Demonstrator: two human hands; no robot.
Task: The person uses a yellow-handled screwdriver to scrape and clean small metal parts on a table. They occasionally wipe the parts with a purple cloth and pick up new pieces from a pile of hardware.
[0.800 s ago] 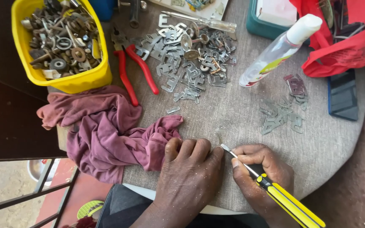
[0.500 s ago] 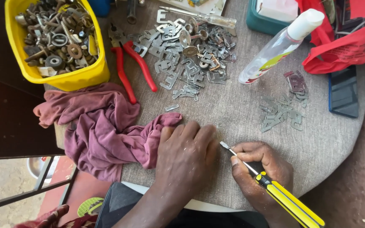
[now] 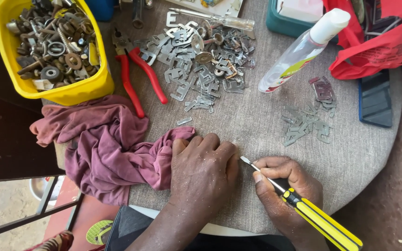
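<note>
Pinching a stiff, light flat-blade screwdriver [image 3: 303, 207] near its yellow-black handle, right hand [image 3: 284, 193] works beside left hand [image 3: 203, 174], pressed flat, fingers curled, contents hidden.

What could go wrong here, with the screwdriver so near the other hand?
The screwdriver tip lies almost against the left hand; a slip might jab a finger. The left hand covers whatever it presses, so the work is hidden. The plastic bottle lies on its side and might roll.
</note>
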